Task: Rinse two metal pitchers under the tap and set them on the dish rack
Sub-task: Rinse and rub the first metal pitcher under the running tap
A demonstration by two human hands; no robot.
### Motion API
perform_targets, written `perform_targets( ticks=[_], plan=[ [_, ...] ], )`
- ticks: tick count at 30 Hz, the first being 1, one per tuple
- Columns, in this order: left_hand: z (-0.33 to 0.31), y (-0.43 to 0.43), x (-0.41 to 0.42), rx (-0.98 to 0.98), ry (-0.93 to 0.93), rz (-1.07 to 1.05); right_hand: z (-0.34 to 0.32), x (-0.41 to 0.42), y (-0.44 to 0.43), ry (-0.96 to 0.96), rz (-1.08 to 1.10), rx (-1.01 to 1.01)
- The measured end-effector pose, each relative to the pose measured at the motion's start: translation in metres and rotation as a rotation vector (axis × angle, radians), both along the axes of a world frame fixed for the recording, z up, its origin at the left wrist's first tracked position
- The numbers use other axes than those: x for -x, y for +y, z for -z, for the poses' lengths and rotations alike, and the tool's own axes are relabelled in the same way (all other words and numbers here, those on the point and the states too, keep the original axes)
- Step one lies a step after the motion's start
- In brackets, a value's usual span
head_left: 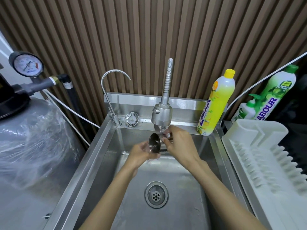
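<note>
One small metal pitcher [154,142] is tilted under the tap head [162,113], its dark mouth facing me, with water running over it. My left hand [141,153] cups the pitcher from below and the left, fingers curled round it. From the right, my right hand [179,143] pinches a shiny metal part [168,134] at the pitcher's side; I cannot tell whether it is the handle. No second pitcher is in view. The white dish rack [259,146] stands to the right of the sink.
The steel sink [93,155] has a round drain [156,195] near its front. A thin gooseneck faucet [106,83] and a strainer [131,119] sit on the back ledge. A yellow soap bottle [216,103] and a green one [272,97] stand at back right. A wrapped tank [33,130] fills the left.
</note>
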State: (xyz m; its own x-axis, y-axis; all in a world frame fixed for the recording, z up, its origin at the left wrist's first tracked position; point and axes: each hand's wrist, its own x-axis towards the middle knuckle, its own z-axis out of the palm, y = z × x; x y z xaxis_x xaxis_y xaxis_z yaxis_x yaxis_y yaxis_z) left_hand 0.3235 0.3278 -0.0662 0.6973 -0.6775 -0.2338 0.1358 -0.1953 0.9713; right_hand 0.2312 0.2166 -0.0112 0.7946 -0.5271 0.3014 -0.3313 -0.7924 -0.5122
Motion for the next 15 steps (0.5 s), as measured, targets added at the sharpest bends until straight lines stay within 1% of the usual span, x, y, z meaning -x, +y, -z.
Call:
perform_targets(
  ticks=[2,4,8,13,15],
  plan=[
    [0.014,-0.002,0.002,-0.054,0.035,-0.006,0.005,-0.004,0.01,0.091,-0.029,0.118],
    [0.027,-0.003,0.002,-0.093,0.072,-0.009,0.01,-0.008,0.016,0.135,-0.04,0.178],
    [0.037,-0.006,0.0,-0.126,0.137,-0.012,0.019,-0.012,0.018,0.151,-0.044,0.195],
    [0.037,-0.012,-0.003,-0.105,0.144,-0.013,0.019,-0.011,0.019,0.144,-0.087,0.196],
    [0.037,-0.014,-0.002,-0.093,0.167,-0.019,0.022,-0.011,0.018,0.131,-0.114,0.226]
  ],
)
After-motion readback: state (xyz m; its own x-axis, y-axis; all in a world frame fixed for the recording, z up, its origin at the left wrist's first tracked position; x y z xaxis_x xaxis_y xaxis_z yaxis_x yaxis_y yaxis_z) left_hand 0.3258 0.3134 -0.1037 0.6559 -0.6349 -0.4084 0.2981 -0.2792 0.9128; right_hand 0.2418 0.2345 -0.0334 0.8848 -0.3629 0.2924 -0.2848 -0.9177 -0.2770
